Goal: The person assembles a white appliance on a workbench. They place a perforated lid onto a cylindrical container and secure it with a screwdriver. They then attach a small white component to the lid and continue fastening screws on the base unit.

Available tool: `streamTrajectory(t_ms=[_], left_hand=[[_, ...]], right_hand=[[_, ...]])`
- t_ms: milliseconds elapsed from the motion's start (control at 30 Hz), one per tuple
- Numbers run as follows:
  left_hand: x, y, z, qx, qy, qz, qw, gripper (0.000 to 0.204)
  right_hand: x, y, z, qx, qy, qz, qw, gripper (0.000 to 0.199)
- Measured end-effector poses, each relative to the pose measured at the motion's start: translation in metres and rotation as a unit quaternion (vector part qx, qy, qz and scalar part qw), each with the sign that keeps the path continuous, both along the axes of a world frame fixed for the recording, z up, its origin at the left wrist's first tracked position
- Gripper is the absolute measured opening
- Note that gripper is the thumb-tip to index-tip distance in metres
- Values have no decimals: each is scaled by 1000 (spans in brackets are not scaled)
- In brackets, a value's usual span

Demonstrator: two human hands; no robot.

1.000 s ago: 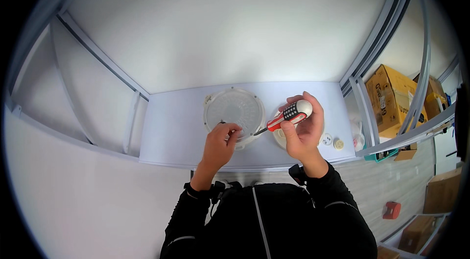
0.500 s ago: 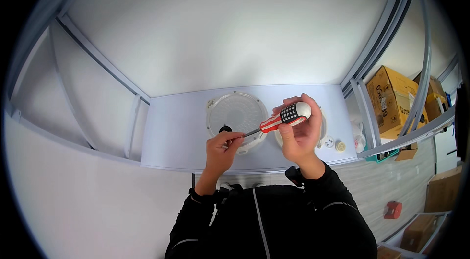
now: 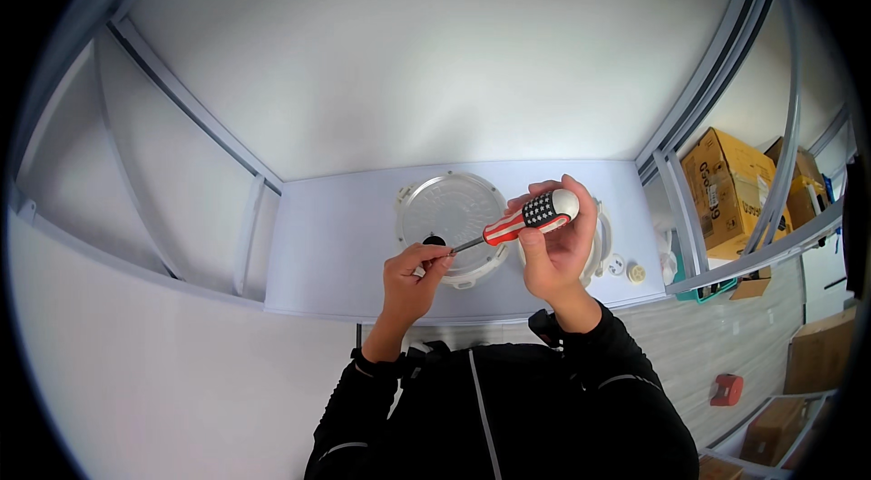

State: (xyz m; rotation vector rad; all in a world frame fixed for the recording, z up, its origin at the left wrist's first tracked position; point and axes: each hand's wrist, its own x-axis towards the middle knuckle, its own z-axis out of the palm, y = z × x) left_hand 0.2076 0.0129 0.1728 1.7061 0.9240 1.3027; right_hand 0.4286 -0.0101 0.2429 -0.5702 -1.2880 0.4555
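A screwdriver with a red-and-white striped handle, a dark star-patterned band and a white rounded end is held above the table. My right hand has its thumb and palm against the handle, the fingers partly curled. At the shaft's tip, the thumb and forefinger of my left hand are pinched together; whether a small part sits there too is hidden. Below the shaft lies a round, clear-topped disc with a white rim, a black round piece on it. A second round white-rimmed part is mostly behind my right hand.
The white table meets a white wall at the back. Near its right end are a small white disc, a cream ring-shaped piece and a plastic bag. Grey frame posts flank the table; cardboard boxes stand beyond.
The view has shifted slightly, so the table and its parts appear a little further right. Both hands keep their hold on the screwdriver, nearly unmoved.
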Motion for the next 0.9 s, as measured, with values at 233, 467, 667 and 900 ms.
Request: streamTrajectory(t_ms=[233,467,667,900], left_hand=[[-10,1,1,-23,-2,22,999,11],[-25,5,-11,-12,-67,-42,997,15],[-29,8,-11,-23,-84,-68,994,16],[-34,13,-15,9,-32,-107,994,21]], right_hand=[[-12,1,2,13,-16,-8,1000,73],[-23,1,-1,-58,67,-31,996,75],[-25,-1,-2,-78,59,-38,994,74],[-24,-7,12,-129,30,39,990,72]])
